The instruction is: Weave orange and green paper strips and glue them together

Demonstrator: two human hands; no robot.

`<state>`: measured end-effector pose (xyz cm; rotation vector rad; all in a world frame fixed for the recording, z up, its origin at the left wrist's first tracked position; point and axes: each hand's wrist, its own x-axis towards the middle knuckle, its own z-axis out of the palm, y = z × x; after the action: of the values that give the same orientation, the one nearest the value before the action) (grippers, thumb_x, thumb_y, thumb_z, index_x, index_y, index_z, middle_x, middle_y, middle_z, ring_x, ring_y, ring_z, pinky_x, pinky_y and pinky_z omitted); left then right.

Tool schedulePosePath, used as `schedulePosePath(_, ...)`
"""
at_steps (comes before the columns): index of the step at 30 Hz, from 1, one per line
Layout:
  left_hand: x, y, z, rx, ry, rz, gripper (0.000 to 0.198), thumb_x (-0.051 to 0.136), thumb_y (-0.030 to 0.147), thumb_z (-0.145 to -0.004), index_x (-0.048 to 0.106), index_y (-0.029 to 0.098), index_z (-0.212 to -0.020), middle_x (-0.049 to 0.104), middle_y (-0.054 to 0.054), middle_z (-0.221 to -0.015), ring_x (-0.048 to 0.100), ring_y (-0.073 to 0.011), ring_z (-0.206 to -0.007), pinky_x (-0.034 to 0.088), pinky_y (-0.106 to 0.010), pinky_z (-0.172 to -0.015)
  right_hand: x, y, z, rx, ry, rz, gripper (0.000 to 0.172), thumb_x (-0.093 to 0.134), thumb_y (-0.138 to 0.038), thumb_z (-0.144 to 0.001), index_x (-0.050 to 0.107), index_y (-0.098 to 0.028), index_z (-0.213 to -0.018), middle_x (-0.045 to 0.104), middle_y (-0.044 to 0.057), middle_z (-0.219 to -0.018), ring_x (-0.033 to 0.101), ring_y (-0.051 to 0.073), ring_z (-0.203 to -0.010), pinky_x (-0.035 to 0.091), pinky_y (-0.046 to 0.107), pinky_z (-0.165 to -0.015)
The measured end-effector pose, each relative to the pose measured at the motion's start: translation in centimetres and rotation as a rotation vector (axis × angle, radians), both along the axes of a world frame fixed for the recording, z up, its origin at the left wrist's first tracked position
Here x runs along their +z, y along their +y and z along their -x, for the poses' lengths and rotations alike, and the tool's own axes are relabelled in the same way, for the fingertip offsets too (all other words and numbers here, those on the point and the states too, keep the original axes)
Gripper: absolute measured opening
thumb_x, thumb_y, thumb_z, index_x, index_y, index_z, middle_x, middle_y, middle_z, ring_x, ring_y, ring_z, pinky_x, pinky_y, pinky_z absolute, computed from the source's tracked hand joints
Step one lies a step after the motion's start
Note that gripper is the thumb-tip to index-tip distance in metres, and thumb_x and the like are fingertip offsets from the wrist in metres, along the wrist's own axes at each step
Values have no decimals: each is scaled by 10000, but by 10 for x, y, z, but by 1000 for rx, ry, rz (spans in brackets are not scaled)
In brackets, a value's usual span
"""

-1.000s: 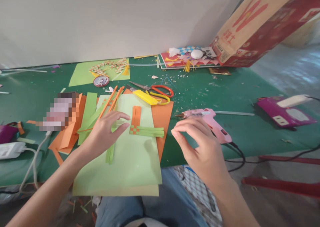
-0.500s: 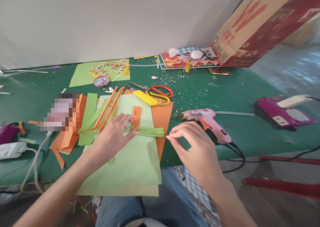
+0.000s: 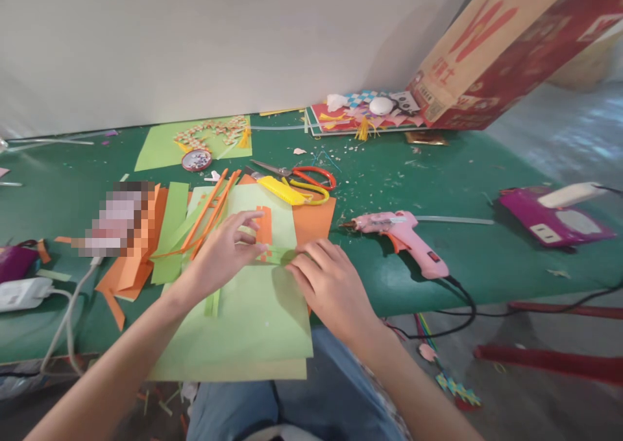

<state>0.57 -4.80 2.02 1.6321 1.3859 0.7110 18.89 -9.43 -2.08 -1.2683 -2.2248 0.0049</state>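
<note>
A small weave of orange and green paper strips [image 3: 267, 238] lies on a light green sheet [image 3: 253, 311] on the green table. My left hand [image 3: 221, 254] rests at the weave's left side, thumb and fingers pinched on a green strip. My right hand [image 3: 327, 286] covers the green strips' right ends, its fingers pressed down on them. Loose orange strips [image 3: 214, 207] lie fanned just left of my left hand.
A pink glue gun [image 3: 403, 237] with a black cord lies to the right. Red and yellow scissors [image 3: 296, 181] lie behind the sheet. A purple box [image 3: 552, 217] sits far right, a cardboard box [image 3: 491, 45] leans at the back, and a white adapter [image 3: 22, 292] lies left.
My right hand moved left from near the glue gun onto the green strips. My left hand shifted right to the weave and closed on a strip.
</note>
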Motion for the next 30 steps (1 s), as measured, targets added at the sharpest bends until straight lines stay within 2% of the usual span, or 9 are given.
schedulePosePath(4, -3, 0, -3, 36, -69, 11, 529, 679, 207, -688, 520, 206, -1193, 535, -55, -1072, 603, -79, -648, 527, -213, -547, 2, 0, -1, -1, 38, -30, 136, 553, -138, -869, 625, -165, -758, 661, 73, -850, 551, 215, -841, 458, 360, -716)
schedulePosePath(9, -2, 0, -5, 168, -272, -112, 623, 740, 199, -651, 513, 275, -1226, 554, -48, -1109, 597, -96, -695, 581, -255, -622, 6, -4, -2, -47, 311, -197, 150, 551, -113, -860, 598, -191, -741, 649, 64, -770, 552, 183, -761, 481, 331, -688)
schedulePosePath(14, 3, -3, -2, 201, -370, -197, 663, 765, 218, -655, 503, 317, -1256, 537, -47, -1184, 615, -117, -770, 597, -287, -699, 12, -3, -1, -57, 378, -112, 246, 513, -134, -883, 480, -210, -652, 554, 26, -626, 501, 162, -645, 450, 300, -605)
schedulePosePath(19, 9, -3, 3, 190, -402, -274, 642, 761, 231, -664, 509, 320, -1248, 536, -61, -1237, 627, -184, -918, 596, -319, -745, 19, 5, -4, -123, 387, -136, 175, 502, -134, -880, 510, -221, -729, 575, 27, -686, 528, 170, -690, 452, 305, -647)
schedulePosePath(22, 14, -3, 4, 215, -440, -306, 586, 749, 222, -676, 524, 313, -1209, 531, -50, -1264, 628, -199, -963, 594, -326, -765, 23, 11, -4, -83, 366, -1, 111, 527, -120, -854, 580, -209, -814, 646, 51, -783, 583, 197, -796, 476, 333, -715)
schedulePosePath(24, 17, -5, 3, 216, -475, -314, 554, 742, 213, -687, 529, 311, -1189, 534, -42, -1268, 629, -207, -993, 591, -324, -770, 27, 16, -1, -32, 390, 147, 79, 597, -193, -827, 622, -204, -901, 683, 74, -904, 604, 226, -895, 488, 363, -775)
schedulePosePath(25, 18, -7, 2, 213, -487, -313, 543, 741, 211, -692, 529, 310, -1182, 540, -40, -1265, 628, -211, -1007, 590, -322, -772, 30, 18, 2, -6, 427, 224, 129, 634, -249, -808, 636, -207, -929, 690, 79, -947, 609, 237, -925, 491, 374, -794)
schedulePosePath(27, 18, -11, -1, 204, -493, -305, 519, 741, 221, -703, 527, 302, -1170, 557, -44, -1251, 628, -221, -1029, 590, -327, -778, 35, 22, 9, 58, 549, 373, 183, 670, -356, -775, 656, -224, -902, 699, 60, -927, 626, 229, -894, 497, 361, -777)
schedulePosePath(30, 16, -16, -5, 185, -485, -279, 475, 732, 261, -729, 525, 286, -1156, 578, -48, -1240, 629, -237, -1058, 589, -341, -795, 42, 27, 21, 77, 760, 524, 171, 673, -368, -760, 680, -229, -858, 710, 25, -882, 634, 194, -822, 488, 312, -720)
